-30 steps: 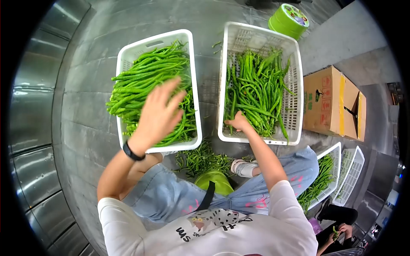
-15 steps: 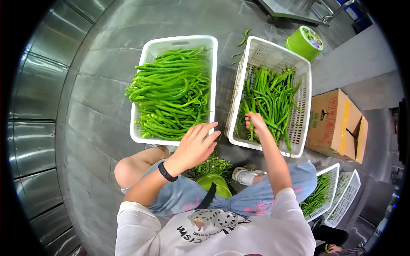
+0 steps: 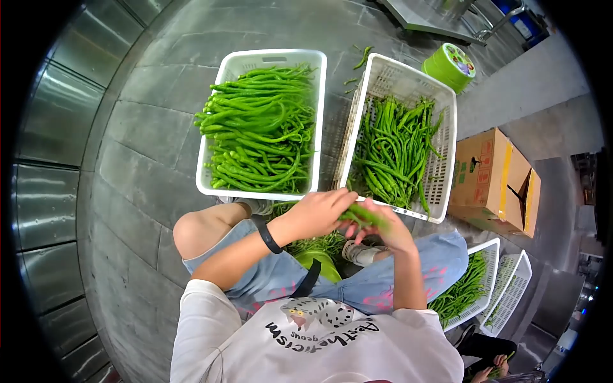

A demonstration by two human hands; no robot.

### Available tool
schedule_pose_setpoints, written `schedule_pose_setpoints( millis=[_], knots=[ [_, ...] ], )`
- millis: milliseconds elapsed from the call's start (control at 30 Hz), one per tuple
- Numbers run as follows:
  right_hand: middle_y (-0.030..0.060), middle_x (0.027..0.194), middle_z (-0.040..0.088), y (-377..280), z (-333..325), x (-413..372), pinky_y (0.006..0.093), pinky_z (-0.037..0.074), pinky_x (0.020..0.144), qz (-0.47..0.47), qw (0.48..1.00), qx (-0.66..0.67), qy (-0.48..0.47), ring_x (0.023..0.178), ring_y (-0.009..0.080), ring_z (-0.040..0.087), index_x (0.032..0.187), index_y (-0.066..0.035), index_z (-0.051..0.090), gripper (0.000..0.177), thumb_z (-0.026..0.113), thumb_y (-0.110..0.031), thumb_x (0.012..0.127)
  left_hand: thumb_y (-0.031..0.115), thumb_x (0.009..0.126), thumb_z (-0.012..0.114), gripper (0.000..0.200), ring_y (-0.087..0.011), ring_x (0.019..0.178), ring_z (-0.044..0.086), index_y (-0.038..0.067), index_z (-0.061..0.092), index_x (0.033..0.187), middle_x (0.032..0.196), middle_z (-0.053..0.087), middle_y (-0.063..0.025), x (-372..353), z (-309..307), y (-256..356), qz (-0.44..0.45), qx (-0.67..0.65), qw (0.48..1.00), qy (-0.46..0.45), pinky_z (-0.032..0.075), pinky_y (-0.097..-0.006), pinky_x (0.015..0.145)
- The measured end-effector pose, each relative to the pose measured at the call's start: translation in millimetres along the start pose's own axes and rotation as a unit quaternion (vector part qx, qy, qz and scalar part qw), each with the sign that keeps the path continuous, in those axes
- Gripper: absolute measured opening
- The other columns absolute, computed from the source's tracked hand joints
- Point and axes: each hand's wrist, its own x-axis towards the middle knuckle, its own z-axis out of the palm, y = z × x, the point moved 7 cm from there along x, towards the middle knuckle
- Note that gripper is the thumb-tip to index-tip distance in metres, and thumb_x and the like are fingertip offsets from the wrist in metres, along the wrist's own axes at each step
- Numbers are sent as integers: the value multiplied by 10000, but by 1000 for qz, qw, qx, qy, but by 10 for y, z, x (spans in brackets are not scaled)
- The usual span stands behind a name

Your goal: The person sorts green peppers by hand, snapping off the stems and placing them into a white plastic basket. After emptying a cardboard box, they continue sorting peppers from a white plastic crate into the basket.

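My left hand [image 3: 317,214], below a black wristband, has its fingers pinched on the end of a small bunch of green peppers [image 3: 364,216]. My right hand [image 3: 383,226] is closed round the same peppers, blurred by motion. Both hands are close together at the near edge of the right white crate [image 3: 448,159], which holds loose green peppers [image 3: 399,150]. On the left, a white crate [image 3: 321,115] is heaped with long green peppers [image 3: 258,127] lying mostly side by side. Beneath my hands, thin green pieces [image 3: 322,244] lie over a green tub or stool [image 3: 317,263].
A green round stool [image 3: 449,68] and a cardboard box [image 3: 495,182] stand at the right. More white crates [image 3: 507,293] with peppers are at the lower right, near another person's hands [image 3: 491,371]. Metal panels [image 3: 48,140] line the left.
My right hand has come out of the right crate with peppers and moved toward me. My left hand has moved right and closed on them. The view has shifted slightly.
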Motion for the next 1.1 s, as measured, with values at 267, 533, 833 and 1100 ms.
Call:
schedule_pose_setpoints(
  millis=[267, 533, 833, 1100],
  knots=[
    [-16, 821, 534, -353, -137, -279, 177, 365, 561, -287, 939, -101, 157, 659, 39, 455, 1126, 7, 567, 246, 549, -88, 899, 89, 874, 510, 336, -131, 641, 606, 35, 456, 1201, 864, 619, -72, -200, 422, -235, -117, -379, 909, -128, 499, -263, 607],
    [-12, 748, 609, 3, -44, -185, 164, 387, 505, -226, 952, -92, 184, 630, 31, 550, 951, -47, 574, 143, 645, -127, 855, 182, 946, 489, 298, -117, 797, 573, 10, 476, 1188, 946, 602, -69, -230, 325, -33, -128, -433, 892, -37, 478, -267, 730],
    [-6, 631, 492, 397, -118, -62, 189, 317, 457, -139, 962, 226, 56, 523, 57, 419, 847, -52, 545, 130, 574, -167, 901, 239, 951, 495, 213, -53, 639, 473, 42, 517, 1030, 741, 551, 6, -335, 486, -16, -171, -469, 864, -65, 393, -198, 572],
    [49, 933, 557, 453, -234, -95, 255, 438, 722, -185, 973, 88, 110, 770, 133, 513, 992, -48, 549, 139, 526, -149, 900, 287, 983, 405, 282, -112, 627, 441, 47, 458, 1120, 746, 483, -47, -249, 407, -185, -226, -656, 717, 61, 385, -245, 605]
  ],
)
